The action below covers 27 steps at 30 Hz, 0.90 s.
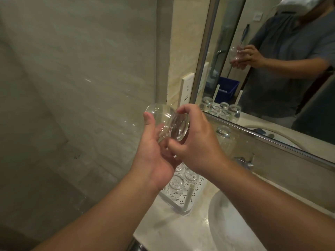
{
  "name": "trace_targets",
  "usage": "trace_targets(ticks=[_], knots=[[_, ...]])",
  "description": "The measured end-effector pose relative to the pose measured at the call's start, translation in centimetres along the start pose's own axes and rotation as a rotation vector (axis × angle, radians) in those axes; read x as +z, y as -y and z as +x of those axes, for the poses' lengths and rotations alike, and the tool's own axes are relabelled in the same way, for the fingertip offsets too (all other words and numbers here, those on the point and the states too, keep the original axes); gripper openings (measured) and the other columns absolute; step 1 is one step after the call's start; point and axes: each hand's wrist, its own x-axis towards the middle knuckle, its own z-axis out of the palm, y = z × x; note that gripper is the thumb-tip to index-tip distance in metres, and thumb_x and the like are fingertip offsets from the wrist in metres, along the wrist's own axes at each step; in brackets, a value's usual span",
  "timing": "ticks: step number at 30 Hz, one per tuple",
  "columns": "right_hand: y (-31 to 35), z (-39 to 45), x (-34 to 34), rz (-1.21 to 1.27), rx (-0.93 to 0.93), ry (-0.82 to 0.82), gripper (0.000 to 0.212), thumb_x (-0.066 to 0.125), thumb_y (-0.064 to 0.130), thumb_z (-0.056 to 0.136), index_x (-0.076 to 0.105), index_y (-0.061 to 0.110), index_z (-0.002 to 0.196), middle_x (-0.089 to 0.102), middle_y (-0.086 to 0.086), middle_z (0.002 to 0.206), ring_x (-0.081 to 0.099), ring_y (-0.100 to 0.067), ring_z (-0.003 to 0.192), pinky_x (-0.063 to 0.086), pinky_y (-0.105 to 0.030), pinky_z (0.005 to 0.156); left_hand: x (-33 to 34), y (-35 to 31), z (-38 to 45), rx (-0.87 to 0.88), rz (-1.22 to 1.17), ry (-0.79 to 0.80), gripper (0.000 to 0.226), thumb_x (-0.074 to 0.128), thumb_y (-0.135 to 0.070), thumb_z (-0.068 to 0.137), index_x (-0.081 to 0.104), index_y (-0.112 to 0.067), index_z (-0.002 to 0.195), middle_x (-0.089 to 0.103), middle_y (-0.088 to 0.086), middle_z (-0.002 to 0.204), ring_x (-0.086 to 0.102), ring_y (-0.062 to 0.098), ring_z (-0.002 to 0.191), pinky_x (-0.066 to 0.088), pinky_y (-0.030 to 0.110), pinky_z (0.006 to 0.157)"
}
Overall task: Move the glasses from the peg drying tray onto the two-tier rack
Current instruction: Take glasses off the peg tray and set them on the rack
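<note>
Overhead of everything, the mirror [272, 73] fills the wall beyond the right hand and shows the person's reflection with both hands around a glass. Below the right forearm curves the white basin [226, 223], set in a pale counter [163, 230]. Directly under both hands sits the white perforated tray [181, 201] with a pale upright post at its near corner; several glasses [175, 183] stand on it upside down, presumably to drain. Whether this is the peg tray or a tier of the rack I cannot tell from this angle. More inverted glasses [223, 133] stand just past the right hand, against the mirror's lower frame. Held up between the hands is the clear tumbler [168, 122], tipped on its side with its thick base toward the right hand and its mouth toward the left wall, probably turned for a look or a change of grip before being set down. The left hand [154, 151] cradles it from below, palm up, fingers loosely curled around the body and thumb raised beside the rim. The right hand [195, 142] pinches the base, thumb beneath, fingertips above.
</note>
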Motion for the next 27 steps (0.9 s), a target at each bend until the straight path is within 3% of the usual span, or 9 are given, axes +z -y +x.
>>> trace_targets(ticks=[3,7,9,12,14,16,18,21,27], knots=[[-0.2,-0.5,0.7,-0.009,-0.025,-0.030,0.060,0.082,0.014,0.070,0.043,0.026,0.115,0.047,0.010,0.105,0.049,0.000,0.094,0.041,-0.009,0.076,0.1,-0.6,0.1,-0.022,-0.053,0.013,0.077,0.058,-0.073,0.074,0.070,-0.013,0.120,0.068,0.014,0.124,0.067,0.033,0.110,0.052,0.048,0.096],[-0.7,-0.8,0.9,-0.030,0.015,-0.034,0.073,0.087,0.023,0.067,0.041,0.031,0.124,0.046,0.018,0.115,0.048,0.000,0.104,0.046,-0.017,0.085,0.1,-0.7,0.1,0.032,0.012,0.012,0.046,0.068,-0.059,0.076,0.082,-0.016,0.086,0.076,0.008,0.104,0.072,0.030,0.099,0.057,0.046,0.089],[-1.0,-1.0,0.9,-0.034,0.019,-0.022,0.082,0.088,0.023,0.066,0.038,0.031,0.131,0.044,0.018,0.121,0.043,0.005,0.111,0.047,-0.021,0.090,0.2,-0.6,0.0,0.067,0.049,-0.034,0.044,0.076,-0.051,0.072,0.079,-0.016,0.098,0.075,0.006,0.103,0.073,0.031,0.095,0.058,0.048,0.086],[-1.5,-1.3,0.8,-0.021,0.021,0.001,0.089,0.087,0.027,0.067,0.035,0.032,0.138,0.042,0.015,0.127,0.038,0.009,0.115,0.041,-0.015,0.093,0.5,-0.2,0.1,0.141,0.098,-0.082,0.069,0.085,-0.037,0.063,0.063,-0.022,0.126,0.073,0.001,0.107,0.073,0.031,0.094,0.059,0.047,0.075],[-2.0,-1.4,0.6,-0.030,0.017,-0.007,0.091,0.088,0.029,0.067,0.034,0.030,0.140,0.042,0.013,0.130,0.037,0.013,0.117,0.032,-0.004,0.094,0.5,0.3,0.3,0.206,0.163,-0.092,0.072,0.086,-0.028,0.060,0.059,-0.030,0.127,0.074,0.002,0.111,0.073,0.027,0.096,0.059,0.048,0.079],[-2.4,-1.5,0.1,-0.031,0.040,-0.004,0.092,0.088,0.031,0.068,0.031,0.033,0.141,0.037,0.019,0.130,0.033,0.018,0.116,0.029,-0.001,0.094,0.6,0.7,0.4,0.277,0.234,-0.100,0.073,0.085,-0.023,0.058,0.057,-0.033,0.125,0.067,0.007,0.124,0.072,0.022,0.096,0.059,0.038,0.069],[-2.8,-1.8,-0.4,0.007,0.090,0.001,0.094,0.087,0.032,0.068,0.028,0.041,0.141,0.032,0.027,0.130,0.034,0.018,0.117,0.036,-0.013,0.098,0.7,1.1,0.5,0.350,0.310,-0.092,0.074,0.086,-0.021,0.057,0.058,-0.034,0.123,0.061,0.008,0.129,0.071,0.020,0.098,0.054,0.025,0.060],[-3.4,-2.4,-1.4,0.037,0.166,0.002,0.094,0.085,0.042,0.068,0.025,0.046,0.140,0.034,0.026,0.138,0.039,0.001,0.126,0.048,-0.038,0.100,0.7,2.0,0.9,0.430,0.427,-0.078,0.074,0.091,-0.013,0.060,0.059,-0.037,0.122,0.061,0.000,0.126,0.070,0.018,0.104,0.056,0.027,0.068],[-4.5,-3.7,-4.0,0.007,0.222,-0.041,0.093,0.083,0.042,0.068,0.025,0.045,0.141,0.032,0.019,0.147,0.039,-0.006,0.132,0.048,-0.043,0.100,2.2,4.4,1.8,0.431,0.542,-0.017,0.071,0.088,-0.015,0.058,0.063,-0.043,0.117,0.062,-0.007,0.122,0.071,0.016,0.101,0.058,0.030,0.071]])
